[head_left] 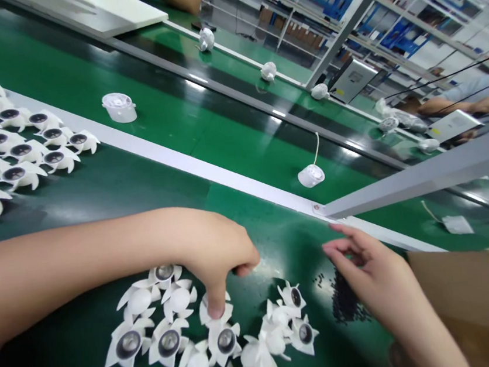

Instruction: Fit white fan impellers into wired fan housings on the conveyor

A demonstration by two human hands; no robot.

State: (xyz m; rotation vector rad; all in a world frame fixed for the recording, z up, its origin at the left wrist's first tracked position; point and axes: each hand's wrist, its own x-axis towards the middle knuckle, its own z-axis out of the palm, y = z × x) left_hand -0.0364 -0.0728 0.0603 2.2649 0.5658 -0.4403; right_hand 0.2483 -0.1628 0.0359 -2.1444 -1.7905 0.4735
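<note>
The left hand [212,252] touches white finned plastic parts [180,300].

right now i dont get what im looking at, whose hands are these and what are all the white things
This picture comes from a camera worn on a person's head, looking down at their own two bare hands. They work on a green surface. The left hand has a finger resting on one of a loose group of white plastic fan-shaped parts, each with a dark round centre. The right hand is open and holds nothing visible, beside a scatter of small black bits. A cardboard box sits at the lower right, and another person's arm shows far off.
</note>
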